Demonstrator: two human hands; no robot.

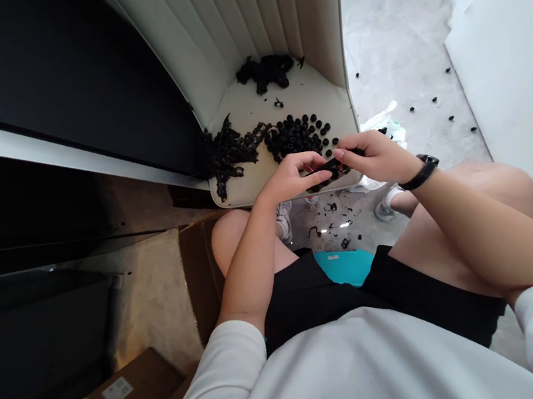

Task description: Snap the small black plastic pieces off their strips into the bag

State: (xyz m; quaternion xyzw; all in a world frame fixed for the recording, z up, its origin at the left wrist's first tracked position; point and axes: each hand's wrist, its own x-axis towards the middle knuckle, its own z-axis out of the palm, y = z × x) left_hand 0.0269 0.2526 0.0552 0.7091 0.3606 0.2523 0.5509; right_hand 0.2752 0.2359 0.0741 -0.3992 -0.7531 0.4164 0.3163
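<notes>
Pinching a small black plastic piece (331, 169) from both ends, the left hand (289, 182) and right hand (375, 155) meet mid-frame. Its long side runs left to right between the fingers (314, 166), just below the pile of round black plastic bits (297, 135) on the white chair seat (252, 107).

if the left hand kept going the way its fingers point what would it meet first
Likely the small black part that the left hand pinches, then the right hand straight behind it; depth is hard to judge.

Black plastic parts (297, 137) on a cream ribbed chair (243, 21), brown cardboard boxes (120, 398)
</notes>
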